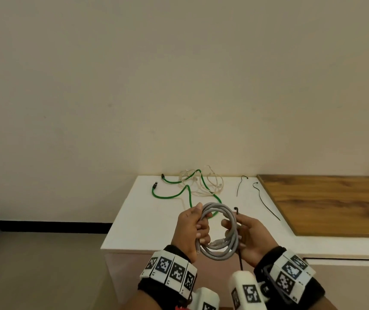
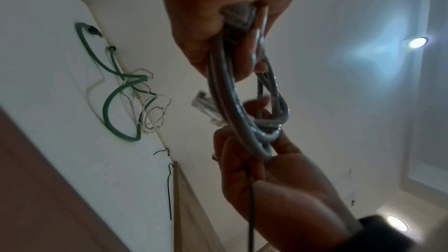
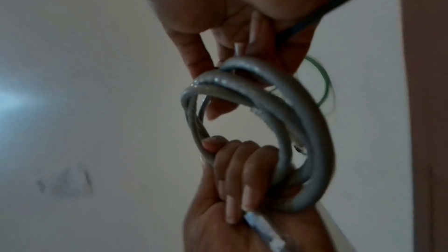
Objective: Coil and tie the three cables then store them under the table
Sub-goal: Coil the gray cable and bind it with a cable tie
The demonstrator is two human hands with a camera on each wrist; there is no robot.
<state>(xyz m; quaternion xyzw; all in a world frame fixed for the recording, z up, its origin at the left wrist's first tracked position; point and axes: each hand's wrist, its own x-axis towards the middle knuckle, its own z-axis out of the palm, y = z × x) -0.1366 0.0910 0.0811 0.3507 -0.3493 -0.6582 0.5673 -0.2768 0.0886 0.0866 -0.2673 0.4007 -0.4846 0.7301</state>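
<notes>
Left hand [image 1: 190, 229] fingers curled round left side of grey cable [image 1: 220, 231] coil. Right hand [image 1: 249, 237] pinches coil's right side plus black zip tie [image 1: 237, 212], tie not yet looped shut. Coil held above counter [image 1: 134, 220] front edge. Further back: green cable [image 1: 172, 194] and cream cable [image 1: 210, 182] lie loose, tangled; two spare zip ties [image 1: 266, 201] beside them. Judgement: first cable coiled, untied; two untouched; nothing stored.

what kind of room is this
Probably a bare indoor room set up as a workspace: plain wall, a white table with loose cables, a wooden top beside it, and recessed ceiling lights.
</notes>
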